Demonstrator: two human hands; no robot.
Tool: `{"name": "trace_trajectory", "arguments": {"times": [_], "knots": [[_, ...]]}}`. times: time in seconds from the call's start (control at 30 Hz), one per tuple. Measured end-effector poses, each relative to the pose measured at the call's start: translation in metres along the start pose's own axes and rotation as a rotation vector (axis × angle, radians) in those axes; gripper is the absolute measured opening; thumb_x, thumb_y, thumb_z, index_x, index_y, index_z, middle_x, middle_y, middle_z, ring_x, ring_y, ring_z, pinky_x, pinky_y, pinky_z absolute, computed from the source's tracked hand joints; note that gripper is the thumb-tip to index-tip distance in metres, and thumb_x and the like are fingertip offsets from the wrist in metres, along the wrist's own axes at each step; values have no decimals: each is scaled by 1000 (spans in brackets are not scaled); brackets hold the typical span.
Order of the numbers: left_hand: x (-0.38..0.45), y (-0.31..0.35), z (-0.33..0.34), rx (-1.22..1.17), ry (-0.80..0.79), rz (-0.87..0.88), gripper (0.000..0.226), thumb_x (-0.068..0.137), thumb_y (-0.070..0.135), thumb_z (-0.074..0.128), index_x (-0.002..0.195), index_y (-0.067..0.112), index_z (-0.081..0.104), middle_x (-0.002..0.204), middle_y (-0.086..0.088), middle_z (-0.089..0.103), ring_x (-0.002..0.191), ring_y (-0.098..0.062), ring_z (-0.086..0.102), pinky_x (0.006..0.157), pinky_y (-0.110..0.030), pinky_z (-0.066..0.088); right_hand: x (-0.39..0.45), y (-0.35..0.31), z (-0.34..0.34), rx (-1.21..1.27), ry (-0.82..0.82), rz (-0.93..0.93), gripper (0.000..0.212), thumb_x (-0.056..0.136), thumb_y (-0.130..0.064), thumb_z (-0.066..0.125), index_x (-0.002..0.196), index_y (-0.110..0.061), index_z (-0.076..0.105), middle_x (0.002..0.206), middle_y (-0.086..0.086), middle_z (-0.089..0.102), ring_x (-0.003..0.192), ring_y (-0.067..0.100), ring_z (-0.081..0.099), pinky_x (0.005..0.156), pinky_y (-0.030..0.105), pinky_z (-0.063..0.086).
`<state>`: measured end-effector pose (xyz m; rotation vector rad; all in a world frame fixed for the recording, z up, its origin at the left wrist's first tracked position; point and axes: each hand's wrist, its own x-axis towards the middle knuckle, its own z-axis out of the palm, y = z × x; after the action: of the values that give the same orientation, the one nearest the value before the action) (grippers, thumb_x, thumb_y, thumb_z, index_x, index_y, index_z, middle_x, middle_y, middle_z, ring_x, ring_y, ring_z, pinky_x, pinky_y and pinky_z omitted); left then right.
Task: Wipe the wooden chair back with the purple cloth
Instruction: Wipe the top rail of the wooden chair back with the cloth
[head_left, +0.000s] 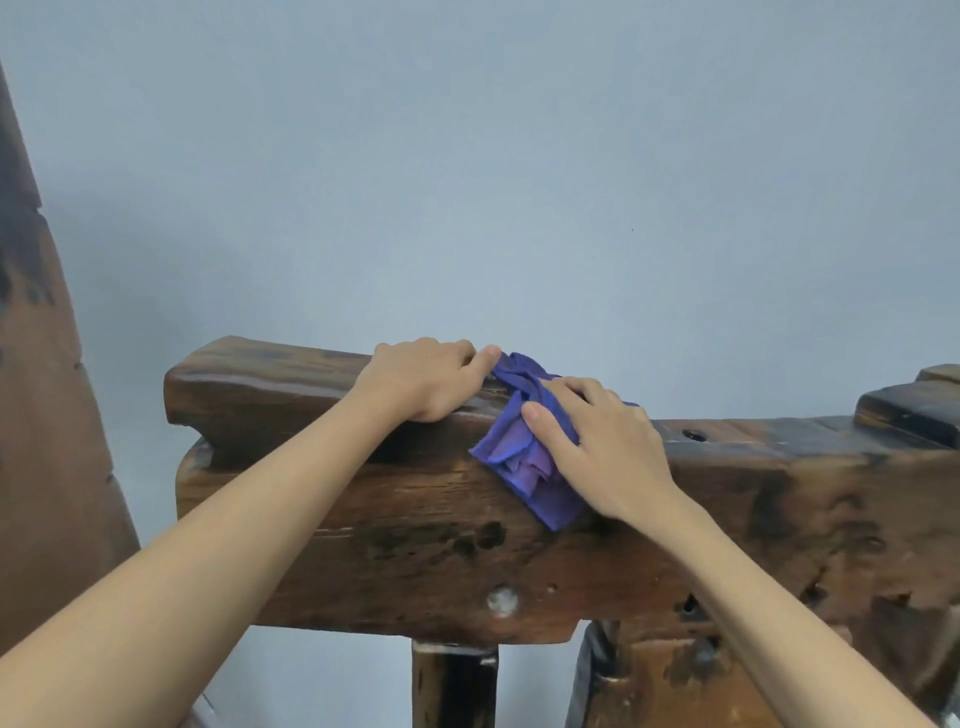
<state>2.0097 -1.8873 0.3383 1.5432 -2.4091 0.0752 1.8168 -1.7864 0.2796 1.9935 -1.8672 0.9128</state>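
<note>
The wooden chair back (415, 535) is a thick, dark, weathered beam running across the lower half of the view. A crumpled purple cloth (524, 457) drapes over its top edge and front face near the middle. My right hand (608, 441) lies flat on the cloth, fingers spread, pressing it against the wood. My left hand (426, 379) curls over the top rail just left of the cloth, its fingertips touching the cloth's upper corner.
A plain grey-blue wall (519, 182) stands behind the chair. Another dark wooden piece (36, 415) rises at the left edge. A raised wooden block (914, 410) sits on the beam at far right. Posts (452, 686) support the beam below.
</note>
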Motion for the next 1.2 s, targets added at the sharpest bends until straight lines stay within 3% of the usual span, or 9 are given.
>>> {"name": "trace_trajectory", "arguments": {"times": [0.2, 0.3, 0.37, 0.43, 0.53, 0.7, 0.93, 1.03, 1.2], "knots": [[-2, 3, -3, -25, 16, -5, 63, 101, 56, 6, 124, 26, 56, 132, -6, 63, 119, -31, 56, 98, -49, 39, 95, -19, -13, 255, -671, 135, 46, 110, -46, 29, 132, -22, 61, 138, 9, 61, 114, 25, 59, 111, 26, 37], [-1, 3, -8, -49, -15, -13, 57, 104, 46, 7, 125, 23, 55, 141, -4, 59, 122, -30, 53, 96, -48, 36, 105, -27, -18, 240, -690, 246, 35, 113, -12, 32, 81, -14, 48, 87, 4, 52, 70, 10, 57, 60, -2, 40], [-1, 4, -10, -67, -48, -21, 57, 104, 45, 7, 135, 25, 51, 149, -1, 54, 129, -29, 50, 101, -50, 34, 103, -27, -13, 268, -688, 239, 34, 114, -20, 28, 97, -6, 54, 103, 14, 59, 96, 16, 66, 95, 16, 47], [-2, 5, -9, -51, -42, -8, 62, 103, 52, 7, 140, 28, 51, 150, 0, 54, 133, -29, 50, 103, -52, 33, 91, -27, -9, 165, -587, 188, 57, 110, -50, 20, 127, -13, 60, 132, 13, 62, 122, 30, 58, 109, 44, 39], [-2, 5, -5, -30, -1, -15, 69, 99, 60, 4, 131, 29, 57, 138, -4, 63, 127, -30, 55, 99, -50, 35, 58, -27, 0, 32, -267, 122, 70, 96, -73, 15, 111, -28, 67, 118, 5, 71, 111, 33, 63, 85, 43, 42], [-6, 7, -8, -71, -6, -57, 62, 103, 45, 2, 132, 23, 53, 144, -10, 59, 128, -33, 54, 103, -50, 35, -30, -40, 64, 9, 440, -101, 50, 98, -53, 48, 145, -36, 54, 149, 5, 56, 141, 23, 49, 116, 43, 35], [-9, 1, -8, -56, -14, -9, 56, 104, 40, 5, 124, 19, 52, 142, -12, 59, 124, -35, 55, 103, -51, 38, -127, 21, 152, 10, 293, -261, 84, 87, -47, 60, 159, -50, 18, 172, -12, 9, 121, 24, 53, 70, 31, 57], [-13, 3, -7, -68, 14, -4, 53, 104, 41, 6, 115, 18, 53, 136, -9, 61, 118, -34, 56, 95, -48, 38, -141, 59, 146, -54, 238, -250, 77, 88, -48, 55, 158, -50, 23, 166, -8, 24, 98, 28, 70, 57, 27, 53], [-12, 5, -4, -27, 90, 36, 52, 102, 43, 7, 95, 17, 52, 106, -12, 65, 90, -34, 57, 77, -43, 38, -121, 96, 113, -112, 390, -80, 53, 90, -38, 50, 143, -31, 47, 159, 8, 34, 142, 35, 38, 108, 51, 39]]}}
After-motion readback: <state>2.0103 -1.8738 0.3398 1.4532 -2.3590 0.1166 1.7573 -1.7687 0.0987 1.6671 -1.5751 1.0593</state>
